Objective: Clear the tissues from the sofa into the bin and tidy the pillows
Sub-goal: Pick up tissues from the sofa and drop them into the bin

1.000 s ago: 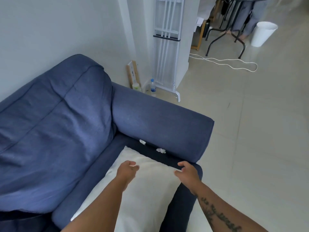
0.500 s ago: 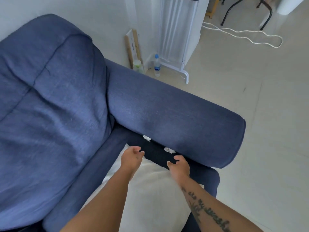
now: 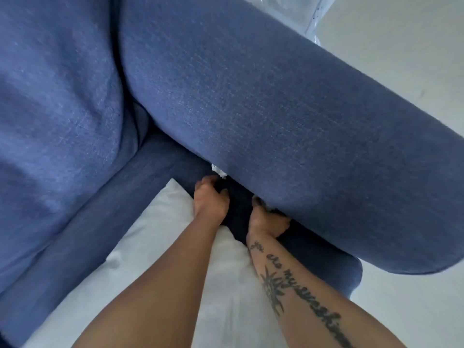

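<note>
Down by the sofa armrest [image 3: 288, 126], the left hand [image 3: 210, 200] curls loosely just below a crumpled tissue [image 3: 219, 170]; the right hand's [image 3: 266, 221] grip is hidden, its forearm tattoo script illegible.

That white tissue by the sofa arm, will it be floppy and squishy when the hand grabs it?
Probably yes. The tissue looks crumpled and thin, so it should squash easily and weigh almost nothing. It sits tucked against the sofa arm, so the left hand may need to pinch it out, and it could tear.
</note>
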